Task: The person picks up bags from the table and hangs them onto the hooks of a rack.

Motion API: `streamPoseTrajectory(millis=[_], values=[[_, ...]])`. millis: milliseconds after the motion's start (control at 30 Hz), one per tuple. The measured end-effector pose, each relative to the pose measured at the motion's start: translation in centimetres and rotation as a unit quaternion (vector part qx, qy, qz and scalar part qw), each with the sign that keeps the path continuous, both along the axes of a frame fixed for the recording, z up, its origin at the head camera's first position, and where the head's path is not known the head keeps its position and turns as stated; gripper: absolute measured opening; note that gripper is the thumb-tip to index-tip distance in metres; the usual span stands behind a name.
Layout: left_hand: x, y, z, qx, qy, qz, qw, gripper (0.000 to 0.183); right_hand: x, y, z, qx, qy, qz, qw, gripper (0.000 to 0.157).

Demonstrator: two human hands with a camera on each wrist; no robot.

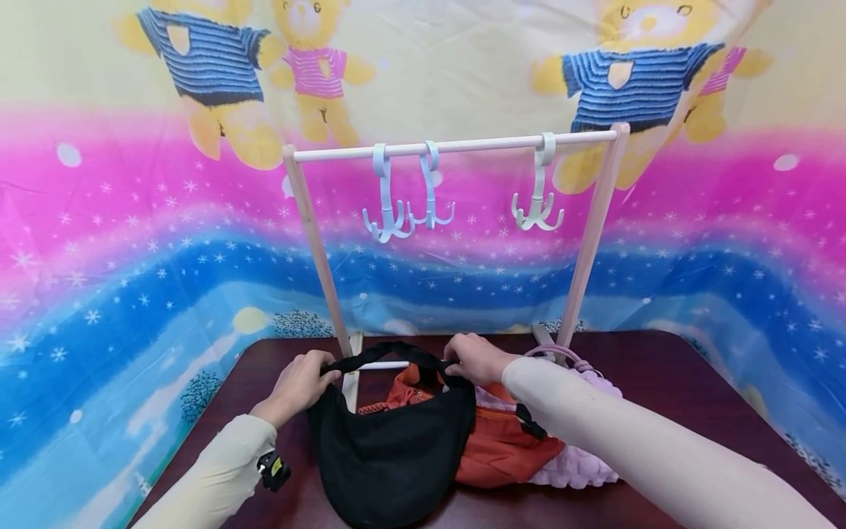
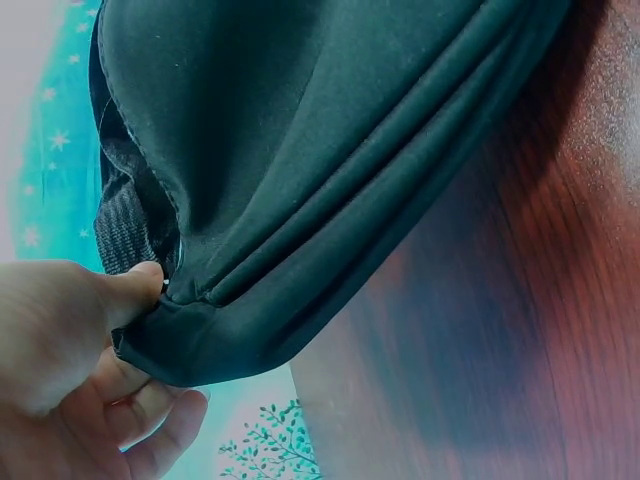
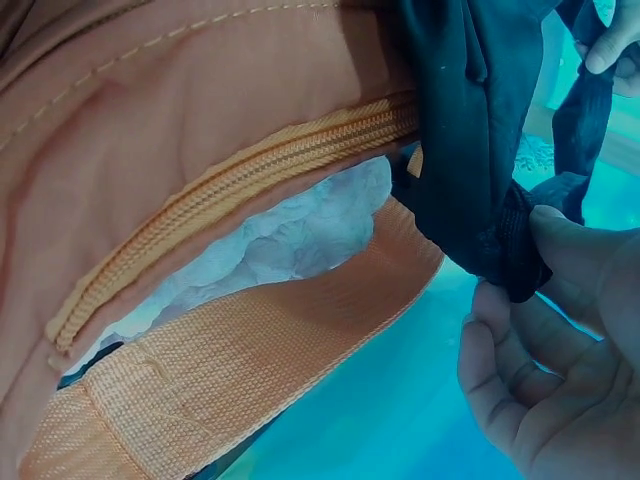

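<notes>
A black shoulder bag [image 1: 396, 448] hangs between my two hands, its strap arching up at the top. My left hand [image 1: 300, 383] pinches the bag's left upper corner where the strap joins; the left wrist view shows thumb and fingers on the black cloth [image 2: 215, 335]. At the other strap end, my right hand [image 1: 479, 358] pinches the black fabric [image 3: 515, 240] between thumb and fingers. Behind the black bag lies an orange-red bag [image 1: 502, 448] with a zipper [image 3: 250, 190] and a webbing strap [image 3: 270, 350]. Under that one is a puffy lilac bag [image 1: 581, 466].
A wooden rack with a white rail [image 1: 476, 145] stands at the back of the dark table [image 1: 687, 411]. Two bluish hooks [image 1: 386, 213] hang left of its middle, and a greenish-white hook [image 1: 538, 206] hangs farther right. A printed bear curtain [image 1: 463, 286] surrounds the table.
</notes>
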State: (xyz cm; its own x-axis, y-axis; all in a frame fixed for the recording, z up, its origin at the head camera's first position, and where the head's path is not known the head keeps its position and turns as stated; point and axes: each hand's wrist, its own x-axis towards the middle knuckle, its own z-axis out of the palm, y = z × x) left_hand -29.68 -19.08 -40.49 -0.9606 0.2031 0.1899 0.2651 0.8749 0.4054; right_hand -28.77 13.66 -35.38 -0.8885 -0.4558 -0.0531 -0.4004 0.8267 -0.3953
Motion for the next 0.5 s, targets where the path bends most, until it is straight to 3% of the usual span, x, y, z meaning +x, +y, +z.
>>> streamPoseTrajectory(millis=[500], values=[[0.46,0.04,0.5,0.017,0.006,0.0,0.9998,0.011,0.09,0.61,0.37,-0.018,0.006,0.018,1.0,0.008]])
